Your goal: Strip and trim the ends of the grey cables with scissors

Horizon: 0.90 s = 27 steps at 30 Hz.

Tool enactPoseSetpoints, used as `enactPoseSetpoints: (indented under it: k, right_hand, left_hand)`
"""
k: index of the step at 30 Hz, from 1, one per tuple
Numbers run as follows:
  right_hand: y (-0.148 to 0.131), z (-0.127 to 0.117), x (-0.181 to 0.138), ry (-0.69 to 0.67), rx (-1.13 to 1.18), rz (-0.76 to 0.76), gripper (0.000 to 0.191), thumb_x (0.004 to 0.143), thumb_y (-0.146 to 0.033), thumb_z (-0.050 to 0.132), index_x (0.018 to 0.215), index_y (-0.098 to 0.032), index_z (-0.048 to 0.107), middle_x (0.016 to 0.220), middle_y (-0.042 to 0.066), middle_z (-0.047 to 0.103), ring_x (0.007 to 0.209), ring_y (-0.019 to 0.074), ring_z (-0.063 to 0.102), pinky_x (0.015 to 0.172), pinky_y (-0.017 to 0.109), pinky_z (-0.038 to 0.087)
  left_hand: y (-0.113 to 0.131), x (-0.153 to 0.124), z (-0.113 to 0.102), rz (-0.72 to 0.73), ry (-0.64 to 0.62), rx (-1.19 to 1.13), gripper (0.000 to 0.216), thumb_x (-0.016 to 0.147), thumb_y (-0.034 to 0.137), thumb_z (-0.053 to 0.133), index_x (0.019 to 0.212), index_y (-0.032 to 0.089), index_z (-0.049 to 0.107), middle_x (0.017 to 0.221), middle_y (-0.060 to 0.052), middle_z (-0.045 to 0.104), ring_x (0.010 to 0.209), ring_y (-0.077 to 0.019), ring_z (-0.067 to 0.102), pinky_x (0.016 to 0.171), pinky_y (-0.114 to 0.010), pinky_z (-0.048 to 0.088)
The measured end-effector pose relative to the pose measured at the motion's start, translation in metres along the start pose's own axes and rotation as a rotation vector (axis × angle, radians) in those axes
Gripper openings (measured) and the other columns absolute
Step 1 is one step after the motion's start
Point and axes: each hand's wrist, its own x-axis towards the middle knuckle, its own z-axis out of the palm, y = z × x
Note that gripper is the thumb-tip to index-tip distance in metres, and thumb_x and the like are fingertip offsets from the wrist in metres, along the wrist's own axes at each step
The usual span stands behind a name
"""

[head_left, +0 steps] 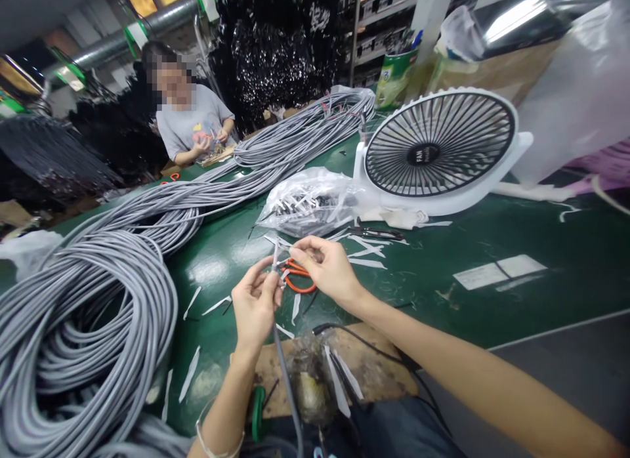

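My left hand (254, 304) is closed around a grey cable (284, 373) just below its stripped end, holding it upright over the green table (516, 228). My right hand (326, 268) pinches something thin at the cable's tip, too small to name. Orange-handled scissors (299, 279) lie on the table just behind both hands. The cable runs down past my left wrist toward my lap.
A large coil of grey cables (83, 320) fills the left and runs to the far end, where another person (189, 120) sits working. A plastic bag of small parts (310, 202) and a white desk fan (440, 149) stand behind my hands. White strips (367, 251) litter the table.
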Motion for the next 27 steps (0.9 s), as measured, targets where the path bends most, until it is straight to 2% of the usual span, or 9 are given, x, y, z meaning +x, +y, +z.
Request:
enactPoseSetpoints:
  k: [5, 7, 10, 13, 16, 21, 23, 24, 27]
  right_hand:
    - [0.005, 0.005, 0.002, -0.054, 0.004, 0.036, 0.019, 0.07, -0.034, 0.055, 0.065, -0.015, 0.056, 0.051, -0.004, 0.044, 0.046, 0.0082, 0.039, 0.047, 0.022, 0.034]
    - [0.001, 0.004, 0.0, 0.021, 0.03, 0.002, 0.021, 0.074, -0.035, 0.053, 0.07, -0.016, 0.056, 0.056, -0.003, 0.047, 0.048, 0.0087, 0.042, 0.046, 0.021, 0.036]
    - [-0.007, -0.001, -0.004, 0.121, -0.007, -0.155, 0.024, 0.079, -0.036, 0.05, 0.074, -0.015, 0.059, 0.063, 0.0, 0.051, 0.05, 0.0091, 0.045, 0.046, 0.021, 0.037]
    - [-0.012, -0.007, -0.008, -0.075, -0.176, -0.353, 0.018, 0.078, -0.029, 0.056, 0.075, -0.015, 0.067, 0.075, 0.003, 0.057, 0.061, 0.0108, 0.054, 0.057, 0.022, 0.043]
    - [-0.011, -0.008, -0.009, -0.282, -0.304, -0.449, 0.015, 0.08, -0.021, 0.056, 0.081, -0.017, 0.071, 0.091, 0.006, 0.061, 0.075, 0.0138, 0.06, 0.07, 0.026, 0.046]
    - [-0.005, -0.004, -0.01, -0.372, -0.26, -0.49, 0.02, 0.083, -0.015, 0.051, 0.077, -0.016, 0.07, 0.088, 0.007, 0.067, 0.079, 0.0149, 0.062, 0.072, 0.025, 0.046]
    - [-0.004, -0.003, -0.011, -0.427, -0.261, -0.482, 0.021, 0.084, -0.013, 0.049, 0.079, -0.017, 0.069, 0.08, 0.005, 0.068, 0.073, 0.0135, 0.062, 0.068, 0.023, 0.044]
    - [-0.004, -0.003, -0.011, -0.438, -0.288, -0.478, 0.022, 0.085, -0.012, 0.047, 0.079, -0.016, 0.068, 0.075, 0.004, 0.068, 0.068, 0.0129, 0.061, 0.065, 0.022, 0.043]
    - [-0.005, -0.004, -0.011, -0.384, -0.458, -0.49, 0.025, 0.085, -0.012, 0.042, 0.075, -0.014, 0.065, 0.07, 0.005, 0.065, 0.063, 0.0132, 0.057, 0.061, 0.022, 0.04]
  left_hand:
    - [0.003, 0.002, 0.001, -0.156, -0.005, -0.134, 0.043, 0.054, 0.042, 0.076, 0.082, 0.01, 0.067, 0.048, 0.005, 0.05, 0.033, 0.0002, 0.03, 0.034, -0.014, 0.022]
    - [0.005, 0.001, 0.001, -0.181, 0.014, -0.096, 0.039, 0.052, 0.04, 0.077, 0.075, 0.01, 0.067, 0.046, 0.005, 0.048, 0.035, -0.0004, 0.029, 0.035, -0.014, 0.022]
    - [0.007, -0.001, 0.001, -0.17, 0.017, -0.021, 0.033, 0.052, 0.038, 0.076, 0.067, 0.01, 0.067, 0.043, 0.006, 0.044, 0.037, -0.0014, 0.029, 0.036, -0.015, 0.021]
    - [0.007, 0.0, 0.0, -0.197, -0.027, 0.016, 0.034, 0.051, 0.039, 0.076, 0.066, 0.01, 0.066, 0.042, 0.007, 0.04, 0.037, -0.0014, 0.026, 0.037, -0.016, 0.019]
    - [0.002, 0.002, -0.002, -0.269, -0.104, 0.042, 0.034, 0.05, 0.039, 0.076, 0.059, 0.01, 0.06, 0.04, 0.009, 0.035, 0.036, -0.0008, 0.023, 0.037, -0.016, 0.016]
    - [-0.002, 0.005, 0.0, -0.366, -0.299, 0.07, 0.041, 0.048, 0.036, 0.076, 0.042, 0.014, 0.041, 0.036, 0.01, 0.026, 0.035, 0.0, 0.019, 0.036, -0.017, 0.012]
    - [0.001, 0.004, 0.0, -0.344, -0.307, 0.033, 0.032, 0.046, 0.027, 0.078, 0.053, 0.012, 0.051, 0.04, 0.01, 0.033, 0.037, -0.0007, 0.025, 0.037, -0.016, 0.016]
    - [0.003, 0.004, -0.001, -0.325, -0.294, 0.003, 0.032, 0.044, 0.022, 0.079, 0.065, 0.012, 0.057, 0.043, 0.009, 0.039, 0.039, -0.0015, 0.03, 0.038, -0.015, 0.019]
    - [0.008, 0.005, -0.008, -0.296, -0.265, -0.083, 0.067, 0.044, 0.016, 0.08, 0.106, 0.017, 0.055, 0.059, 0.007, 0.053, 0.045, -0.0029, 0.04, 0.041, -0.013, 0.027]
